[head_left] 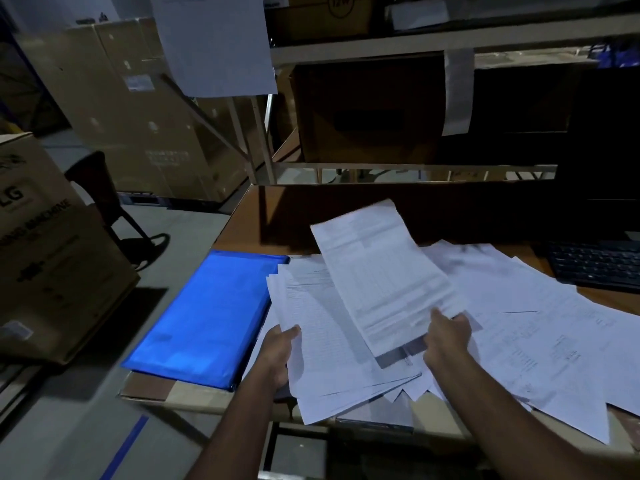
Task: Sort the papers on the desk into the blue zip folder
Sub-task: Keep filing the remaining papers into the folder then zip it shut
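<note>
The blue zip folder (204,317) lies flat on the left end of the desk. Just right of it, my left hand (278,355) grips the left edge of a stack of printed papers (322,344), thumb on top. My right hand (446,337) pinches the lower edge of a single printed sheet (377,275), which is lifted and tilted above the stack. More loose papers (540,327) spread across the desk to the right, several overhanging the front edge.
A dark keyboard (599,268) sits at the desk's far right. Metal shelving (415,168) with cardboard boxes rises behind the desk (242,223). A large LG carton (52,251) and a chair (100,195) stand on the floor to the left. A sheet (214,43) hangs above.
</note>
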### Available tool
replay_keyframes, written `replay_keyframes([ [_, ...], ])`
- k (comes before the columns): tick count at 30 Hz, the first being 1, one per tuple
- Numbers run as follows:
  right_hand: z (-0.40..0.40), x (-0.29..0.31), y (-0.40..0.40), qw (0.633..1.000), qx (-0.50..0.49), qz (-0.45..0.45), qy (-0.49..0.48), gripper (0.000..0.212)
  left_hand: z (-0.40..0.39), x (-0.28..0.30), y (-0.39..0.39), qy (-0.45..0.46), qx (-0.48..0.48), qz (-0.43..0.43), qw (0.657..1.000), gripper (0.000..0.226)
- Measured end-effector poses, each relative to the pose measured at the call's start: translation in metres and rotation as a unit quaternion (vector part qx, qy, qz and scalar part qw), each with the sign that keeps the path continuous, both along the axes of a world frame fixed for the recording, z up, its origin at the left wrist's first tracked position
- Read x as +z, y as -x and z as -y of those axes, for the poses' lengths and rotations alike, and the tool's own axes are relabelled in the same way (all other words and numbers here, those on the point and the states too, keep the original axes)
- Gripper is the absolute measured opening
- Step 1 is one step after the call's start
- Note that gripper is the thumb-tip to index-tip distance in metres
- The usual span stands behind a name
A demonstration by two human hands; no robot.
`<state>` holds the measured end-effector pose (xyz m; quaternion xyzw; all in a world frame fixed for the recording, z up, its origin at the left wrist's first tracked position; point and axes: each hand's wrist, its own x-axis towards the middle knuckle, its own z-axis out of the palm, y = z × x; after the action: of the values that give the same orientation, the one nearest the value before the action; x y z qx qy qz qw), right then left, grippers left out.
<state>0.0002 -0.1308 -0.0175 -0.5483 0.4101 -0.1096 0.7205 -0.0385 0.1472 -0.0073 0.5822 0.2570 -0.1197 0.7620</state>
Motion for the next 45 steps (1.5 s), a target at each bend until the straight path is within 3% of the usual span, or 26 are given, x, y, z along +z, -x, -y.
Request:
replay_keyframes([
  [2,-0.001,-0.008,0.005,0.999,0.007,-0.043,0.031,0.049,-0.001,-0.001,0.0,-0.002,0.002,0.0,1.0,0.017],
  [4,-0.003,0.005,0.013,0.995,0.008,-0.052,0.088,0.044,-0.002,-0.004,-0.002,-0.005,0.005,-0.001,1.0,0.02],
  [7,-0.015,0.04,0.03,0.958,0.001,0.086,0.275,0.024,-0.002,-0.006,-0.002,0.008,0.005,-0.003,1.0,0.025],
  [9,-0.028,0.061,0.042,0.877,0.036,0.229,0.422,0.025,-0.003,-0.007,-0.002,0.01,0.003,-0.004,1.0,0.026],
  [11,-0.04,0.064,0.051,0.776,0.154,0.326,0.517,0.035,-0.004,-0.006,-0.003,0.007,0.005,-0.003,1.0,0.025],
  [13,-0.047,0.042,0.054,0.65,0.297,0.338,0.613,0.039,-0.004,-0.006,-0.003,0.013,0.007,-0.001,1.0,0.027],
  [14,-0.049,0.027,0.056,0.616,0.355,0.328,0.622,0.044,-0.003,-0.006,-0.003,0.02,0.01,0.0,1.0,0.03],
  [18,-0.057,-0.013,0.067,0.498,0.454,0.314,0.669,0.062,-0.002,-0.005,-0.003,0.03,0.023,-0.007,0.999,0.038],
  [20,-0.06,-0.017,0.071,0.469,0.462,0.329,0.677,0.063,-0.002,-0.005,-0.003,0.026,-0.002,0.002,1.0,0.042],
  [24,-0.064,-0.014,0.066,0.426,0.495,0.33,0.681,0.064,0.0,-0.009,-0.003,0.01,-0.018,0.025,0.999,0.026],
  [26,-0.066,-0.005,0.064,0.448,0.479,0.353,0.667,0.037,0.0,-0.012,-0.004,0.007,-0.021,0.031,0.999,0.023],
  [27,-0.066,0.001,0.063,0.488,0.463,0.352,0.651,0.035,0.0,-0.013,-0.005,0.001,-0.02,0.03,0.999,0.023],
  [30,-0.046,0.01,0.05,0.659,0.364,0.27,0.6,0.04,-0.001,-0.015,-0.007,-0.011,-0.011,0.022,1.0,0.024],
  [31,-0.034,0.009,0.041,0.702,0.331,0.217,0.592,0.042,0.0,-0.015,-0.007,-0.014,-0.012,0.022,1.0,0.024],
  [32,-0.021,0.007,0.031,0.721,0.316,0.15,0.598,0.053,0.0,-0.014,-0.006,-0.016,-0.011,0.021,1.0,0.023],
  [35,0.011,0.0,0.007,0.703,0.361,-0.036,0.611,0.092,0.0,-0.014,-0.006,-0.018,-0.001,0.017,1.0,0.025],
  [37,0.019,0.001,0.002,0.697,0.375,-0.059,0.609,0.102,0.0,-0.013,-0.007,-0.031,0.002,0.012,0.999,0.025],
  [39,0.021,0.003,-0.001,0.702,0.358,-0.033,0.614,0.089,0.0,-0.014,-0.008,-0.046,0.006,0.007,0.999,0.025],
  [40,0.021,0.004,-0.002,0.702,0.348,-0.019,0.621,0.072,0.0,-0.015,-0.008,-0.051,0.008,0.006,0.999,0.026],
  [43,0.017,0.009,-0.001,0.636,0.343,-0.045,0.689,0.014,-0.001,-0.017,-0.009,-0.055,0.008,0.002,0.998,0.027],
  [44,0.017,0.011,-0.002,0.621,0.326,-0.053,0.711,0.009,-0.002,-0.016,-0.008,-0.056,0.008,0.002,0.998,0.028],
  [45,0.017,0.012,-0.004,0.629,0.293,-0.051,0.718,0.011,-0.001,-0.015,-0.007,-0.056,0.009,0.003,0.998,0.027],
])
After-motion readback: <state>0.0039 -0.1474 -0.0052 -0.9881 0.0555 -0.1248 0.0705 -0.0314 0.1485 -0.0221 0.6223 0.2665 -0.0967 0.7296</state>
